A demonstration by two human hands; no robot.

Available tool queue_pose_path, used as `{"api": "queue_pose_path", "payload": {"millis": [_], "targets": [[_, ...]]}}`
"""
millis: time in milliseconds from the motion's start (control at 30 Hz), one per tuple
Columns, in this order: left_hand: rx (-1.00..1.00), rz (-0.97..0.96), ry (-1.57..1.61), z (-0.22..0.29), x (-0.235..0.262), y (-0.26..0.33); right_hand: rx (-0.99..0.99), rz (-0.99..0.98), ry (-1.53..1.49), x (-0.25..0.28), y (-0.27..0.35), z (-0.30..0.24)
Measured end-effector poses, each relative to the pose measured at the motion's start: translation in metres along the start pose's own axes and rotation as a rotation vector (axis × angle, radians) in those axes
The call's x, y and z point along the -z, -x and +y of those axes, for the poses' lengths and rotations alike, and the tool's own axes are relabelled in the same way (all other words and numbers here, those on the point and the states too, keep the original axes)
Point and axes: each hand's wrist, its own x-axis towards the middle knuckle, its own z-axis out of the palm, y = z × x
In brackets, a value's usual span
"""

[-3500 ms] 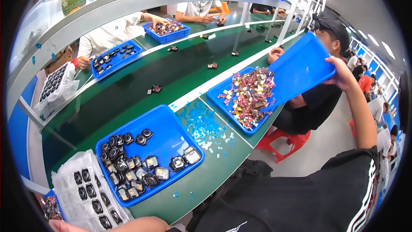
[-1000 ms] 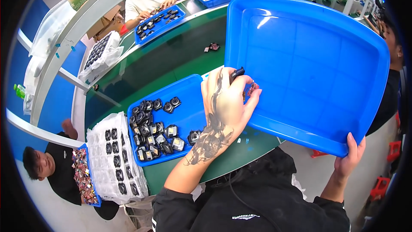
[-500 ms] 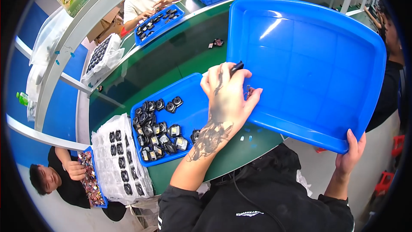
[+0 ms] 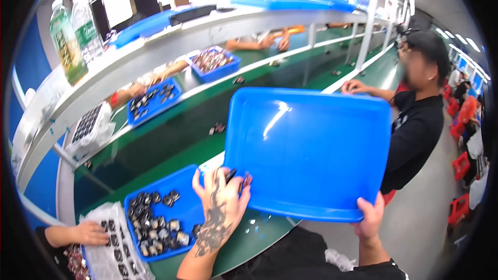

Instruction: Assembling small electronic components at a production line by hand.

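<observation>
A shallow blue plastic tray [image 4: 311, 150], bare inside, is held up tilted above the front edge of the green bench. My right hand [image 4: 371, 215] grips its lower right corner, thumb over the rim. My left hand [image 4: 220, 197], tattooed on the back, is at the tray's lower left corner. Between its curled fingers sticks out a short black rod-like thing [image 4: 230, 175], and a small reddish-brown piece [image 4: 247, 180] shows by the thumb. Partly behind my left forearm, another blue tray [image 4: 189, 176] on the bench holds several black camera-like modules [image 4: 155, 223].
Left of that tray lies a white moulded sheet [image 4: 106, 259] with black modules; a co-worker's hand [image 4: 93, 234] rests on it. Across the belt are blue trays of modules [image 4: 153, 103] and reddish parts [image 4: 212, 62]. A person in black [image 4: 423, 109] stands at right. Bottles [image 4: 70, 46] top the rail.
My view has tilted up toward the room. The held tray appears lower and further left, more level, with both hands still at it. At left, a co-worker's hand has come onto the white sheet.
</observation>
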Motion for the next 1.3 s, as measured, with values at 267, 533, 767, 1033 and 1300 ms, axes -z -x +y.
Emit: {"api": "queue_pose_path", "payload": {"millis": [267,533,767,1033,1300], "targets": [[-0.041,0.185,0.139,-0.001,-0.014,-0.018,-0.012,-0.029,-0.109,-0.01,-0.011,-0.013],[0.431,0.248,1.54,-0.013,0.03,-0.021,0.245,0.168,-0.206,0.023,-0.048,-0.058],[0.518,0.307,1.798,-0.034,0.04,-0.025,0.373,-0.056,-0.366,0.012,-0.162,-0.155],[0.557,0.305,1.867,-0.036,0.052,-0.022,0.148,-0.491,-0.286,-0.126,-0.315,-0.219],[0.633,0.281,1.958,-0.035,0.056,-0.02,0.337,-0.288,0.339,-0.193,-0.28,-0.139]]}}
